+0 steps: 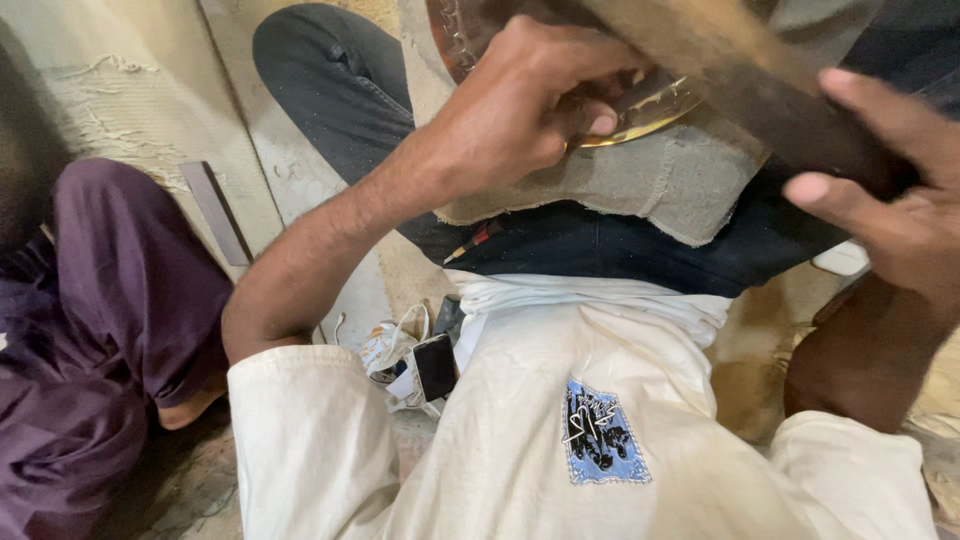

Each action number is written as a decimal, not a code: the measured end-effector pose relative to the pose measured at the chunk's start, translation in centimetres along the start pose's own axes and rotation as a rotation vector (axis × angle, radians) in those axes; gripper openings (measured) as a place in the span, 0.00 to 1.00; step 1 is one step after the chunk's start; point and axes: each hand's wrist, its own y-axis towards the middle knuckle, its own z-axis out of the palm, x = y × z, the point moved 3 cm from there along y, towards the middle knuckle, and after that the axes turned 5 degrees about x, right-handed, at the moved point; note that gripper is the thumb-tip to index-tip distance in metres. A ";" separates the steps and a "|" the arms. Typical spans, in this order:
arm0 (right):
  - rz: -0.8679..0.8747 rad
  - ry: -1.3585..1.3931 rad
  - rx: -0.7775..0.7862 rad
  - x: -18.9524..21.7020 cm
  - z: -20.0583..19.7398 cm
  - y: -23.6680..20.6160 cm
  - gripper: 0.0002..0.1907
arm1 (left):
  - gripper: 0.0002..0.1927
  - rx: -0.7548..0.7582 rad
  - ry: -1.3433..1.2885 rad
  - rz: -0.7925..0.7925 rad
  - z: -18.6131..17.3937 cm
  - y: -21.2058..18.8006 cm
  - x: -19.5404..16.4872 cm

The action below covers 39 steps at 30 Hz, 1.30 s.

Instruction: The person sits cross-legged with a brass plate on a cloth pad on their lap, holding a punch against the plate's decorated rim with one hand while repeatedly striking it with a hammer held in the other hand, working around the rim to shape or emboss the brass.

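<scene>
I see a floor-level craft workshop: a dusty concrete floor [300,180] at upper left, a frayed cloth pad [680,180] and a brass plate [650,110] up top.

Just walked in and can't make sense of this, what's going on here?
A person sitting on the floor works a round brass-coloured plate resting on a grey cloth pad over their lap. The left hand pinches a small tool against the plate's rim, while the right hand grips a dark wooden handle above it. A phone lies on the floor, and another person in purple sits nearby.
</scene>
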 end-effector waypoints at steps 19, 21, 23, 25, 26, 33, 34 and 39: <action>-0.030 -0.001 0.059 2.0 -1.4 2.6 0.31 | 0.25 -0.226 -0.147 -0.234 1.7 -2.4 0.3; -0.058 -0.015 0.086 1.3 -1.3 3.0 0.31 | 0.24 -0.235 -0.134 -0.229 2.0 -2.6 0.5; -0.088 -0.030 0.110 1.0 -1.2 3.3 0.31 | 0.26 -0.240 -0.121 -0.236 2.0 -2.6 0.7; -0.102 -0.028 0.127 0.8 -1.2 3.5 0.31 | 0.26 -0.242 -0.110 -0.232 1.9 -2.5 0.8; -0.102 -0.024 0.131 0.8 -1.2 3.5 0.31 | 0.25 -0.241 -0.106 -0.230 1.9 -2.6 0.7; -0.111 -0.021 0.152 0.3 -1.5 3.6 0.30 | 0.24 -0.239 -0.098 -0.243 1.7 -2.6 0.5; -0.113 -0.021 0.156 0.2 -1.6 3.6 0.30 | 0.24 -0.241 -0.099 -0.238 1.8 -2.7 0.5; -0.117 -0.024 0.175 0.0 -1.7 3.6 0.29 | 0.25 -0.251 -0.078 -0.232 1.9 -2.4 0.6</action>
